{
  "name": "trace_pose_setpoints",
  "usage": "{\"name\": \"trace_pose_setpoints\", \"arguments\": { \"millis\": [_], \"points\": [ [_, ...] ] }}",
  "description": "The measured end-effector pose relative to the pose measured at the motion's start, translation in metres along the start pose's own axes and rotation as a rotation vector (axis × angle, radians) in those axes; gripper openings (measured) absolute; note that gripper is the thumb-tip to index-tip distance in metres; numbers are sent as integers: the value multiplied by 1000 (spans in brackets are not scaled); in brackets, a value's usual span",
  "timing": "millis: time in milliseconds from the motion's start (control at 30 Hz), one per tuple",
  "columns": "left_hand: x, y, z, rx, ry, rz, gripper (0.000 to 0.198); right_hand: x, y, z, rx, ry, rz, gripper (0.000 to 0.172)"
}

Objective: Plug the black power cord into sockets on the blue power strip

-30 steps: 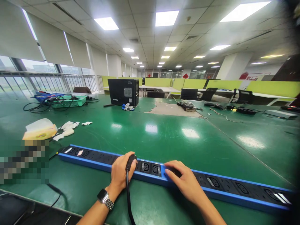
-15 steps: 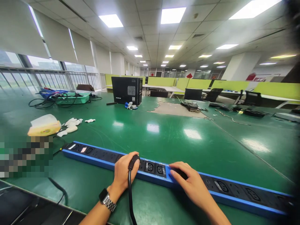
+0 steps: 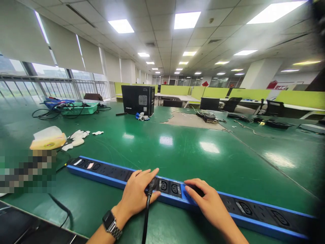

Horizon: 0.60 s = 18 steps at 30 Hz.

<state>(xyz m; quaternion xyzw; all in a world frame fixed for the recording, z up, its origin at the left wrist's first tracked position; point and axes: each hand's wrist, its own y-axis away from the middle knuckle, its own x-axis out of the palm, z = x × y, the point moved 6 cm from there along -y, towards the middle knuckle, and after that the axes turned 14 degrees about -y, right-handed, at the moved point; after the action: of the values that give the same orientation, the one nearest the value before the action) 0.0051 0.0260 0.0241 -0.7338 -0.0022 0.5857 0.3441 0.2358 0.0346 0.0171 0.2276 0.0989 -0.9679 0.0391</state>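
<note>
Both forearms [image 3: 230,230] and both hands are bare, the left hand [image 3: 137,194] and the right hand [image 3: 207,200] alike, with fingernails that seem trimmed short, though they are too small here to be certain. Strapped to the left wrist [image 3: 120,214] is a watch [image 3: 109,219] with a black, glossy, rectangular face, its corners rounded. From the lower edge of its case runs a silver-coloured band [image 3: 116,232] of metal links set in rows

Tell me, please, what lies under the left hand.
A stretch of the power strip runs beneath the left hand; a black plug shows between its thumb and index finger. The strip's surface directly beneath, and the plug's front end, are covered.
</note>
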Motion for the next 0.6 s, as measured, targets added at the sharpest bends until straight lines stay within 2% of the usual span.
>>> {"name": "trace_pose_setpoints", "arguments": {
  "millis": [67,133,200,300,367,467,600],
  "points": [
    [2,1,5,-19,-53,30,92,6,-6,4,55,-14,-25,36],
    [4,2,10,-65,-134,30,101,21,-11,19,69,-23,-8,41],
    [8,3,11,-93,-198,40,92,42,-15,43,45,-40,50,47],
    [12,2,10,-102,-246,102,70,70,-16,74,78,96,103,60],
    [13,1,9,-114,-276,155,57,83,-15,87,89,198,147,53],
    [12,2,9,-135,-324,234,51,92,-12,91,119,261,172,42],
    [13,2,10,-124,-369,299,51,96,-8,86,124,268,142,46]
  ]
}}
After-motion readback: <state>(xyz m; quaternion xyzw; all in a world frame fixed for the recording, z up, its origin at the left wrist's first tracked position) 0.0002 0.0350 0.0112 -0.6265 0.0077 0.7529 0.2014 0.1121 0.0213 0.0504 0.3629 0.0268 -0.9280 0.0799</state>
